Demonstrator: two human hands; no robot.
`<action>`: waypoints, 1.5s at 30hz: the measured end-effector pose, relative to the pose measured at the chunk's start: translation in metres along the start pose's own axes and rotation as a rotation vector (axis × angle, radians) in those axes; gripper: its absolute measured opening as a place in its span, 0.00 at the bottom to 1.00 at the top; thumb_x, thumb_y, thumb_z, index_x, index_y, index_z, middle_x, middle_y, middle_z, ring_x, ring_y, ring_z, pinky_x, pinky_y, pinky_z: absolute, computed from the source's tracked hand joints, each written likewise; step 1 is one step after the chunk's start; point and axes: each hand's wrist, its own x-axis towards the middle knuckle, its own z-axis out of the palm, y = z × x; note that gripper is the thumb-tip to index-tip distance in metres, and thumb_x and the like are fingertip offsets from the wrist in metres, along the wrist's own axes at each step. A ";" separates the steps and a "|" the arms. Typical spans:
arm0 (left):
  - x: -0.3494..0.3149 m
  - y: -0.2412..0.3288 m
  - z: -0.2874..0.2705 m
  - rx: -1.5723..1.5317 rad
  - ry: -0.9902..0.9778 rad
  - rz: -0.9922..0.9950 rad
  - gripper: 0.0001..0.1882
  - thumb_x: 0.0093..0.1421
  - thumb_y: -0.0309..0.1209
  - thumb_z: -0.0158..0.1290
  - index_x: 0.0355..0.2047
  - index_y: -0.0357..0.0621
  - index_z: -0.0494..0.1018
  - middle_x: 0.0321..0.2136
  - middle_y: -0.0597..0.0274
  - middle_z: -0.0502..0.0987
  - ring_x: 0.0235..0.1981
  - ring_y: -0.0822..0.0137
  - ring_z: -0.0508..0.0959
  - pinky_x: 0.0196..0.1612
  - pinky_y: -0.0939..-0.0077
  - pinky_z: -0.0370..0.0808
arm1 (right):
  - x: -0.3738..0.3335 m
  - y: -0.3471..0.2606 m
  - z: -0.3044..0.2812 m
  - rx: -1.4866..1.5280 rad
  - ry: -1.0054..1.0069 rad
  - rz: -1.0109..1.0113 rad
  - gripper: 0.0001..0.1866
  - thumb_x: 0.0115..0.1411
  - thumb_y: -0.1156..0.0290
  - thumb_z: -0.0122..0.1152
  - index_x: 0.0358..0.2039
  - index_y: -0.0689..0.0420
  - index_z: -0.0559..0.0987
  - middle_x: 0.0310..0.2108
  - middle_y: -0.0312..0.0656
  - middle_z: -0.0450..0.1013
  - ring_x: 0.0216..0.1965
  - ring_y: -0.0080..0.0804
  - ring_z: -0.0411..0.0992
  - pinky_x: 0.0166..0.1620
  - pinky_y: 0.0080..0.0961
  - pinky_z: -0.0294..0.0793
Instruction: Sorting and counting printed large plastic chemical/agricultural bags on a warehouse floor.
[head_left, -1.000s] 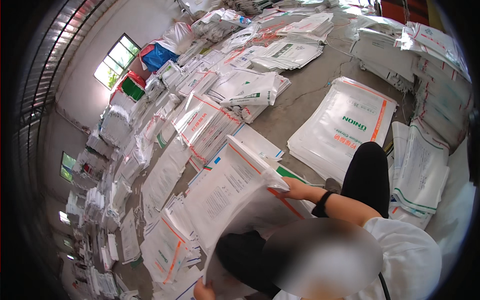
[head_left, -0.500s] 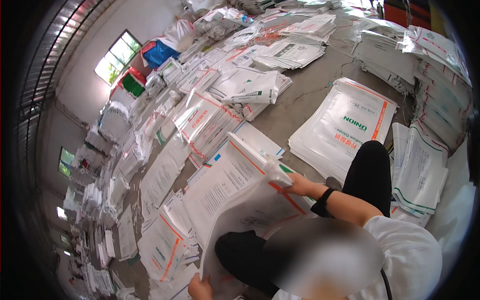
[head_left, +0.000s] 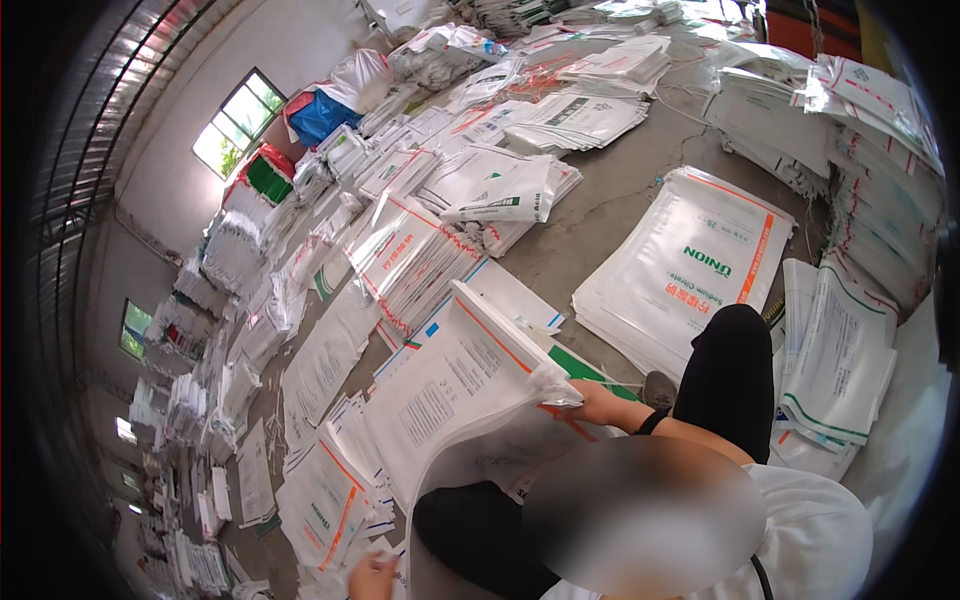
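A large white woven sack (head_left: 455,390) with orange stripes and small dark print stands bent over my lap and the pile beneath it. Its crumpled upper right corner is pinched in my right hand (head_left: 600,405), a dark band round that wrist. At the lower edge, my left hand (head_left: 372,578) is beside the sack's near edge, fingers slightly apart and nothing plainly between them. Part of that hand is cut off by the picture's border. Just left of the held sack, a fanned stack of white sacks (head_left: 318,505) with an orange stripe lies on the floor.
A neat stack of white sacks (head_left: 690,250) with green lettering lies beyond my raised knee (head_left: 735,350). Folded sacks (head_left: 840,350) and a tall bundle (head_left: 885,190) stand at the right. More bundles (head_left: 415,250) line the left, toward a wall with windows (head_left: 238,120).
My left hand has moved left and away from the sack's near edge. My right hand still grips the corner, now slightly lower, and a green-printed sack shows more behind it.
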 end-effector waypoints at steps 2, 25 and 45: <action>-0.006 0.042 -0.054 -0.172 0.300 0.021 0.18 0.63 0.37 0.53 0.47 0.38 0.76 0.34 0.50 0.82 0.34 0.61 0.82 0.41 0.69 0.76 | -0.002 -0.004 -0.004 0.005 0.009 0.022 0.23 0.51 0.64 0.74 0.47 0.54 0.77 0.44 0.44 0.78 0.48 0.40 0.74 0.52 0.31 0.70; 0.084 0.320 0.088 0.117 -0.162 0.933 0.15 0.53 0.39 0.62 0.35 0.41 0.78 0.30 0.44 0.80 0.35 0.42 0.79 0.39 0.53 0.76 | 0.002 -0.081 -0.020 0.122 -0.083 -0.228 0.48 0.49 0.68 0.71 0.68 0.59 0.55 0.57 0.54 0.66 0.60 0.47 0.65 0.63 0.34 0.62; 0.112 0.306 0.072 -0.200 -0.169 0.954 0.14 0.46 0.19 0.57 0.36 0.35 0.79 0.31 0.47 0.81 0.35 0.48 0.82 0.38 0.68 0.75 | -0.015 0.136 0.013 -0.513 -0.269 0.389 0.28 0.48 0.52 0.73 0.48 0.46 0.77 0.49 0.37 0.75 0.53 0.40 0.72 0.54 0.42 0.69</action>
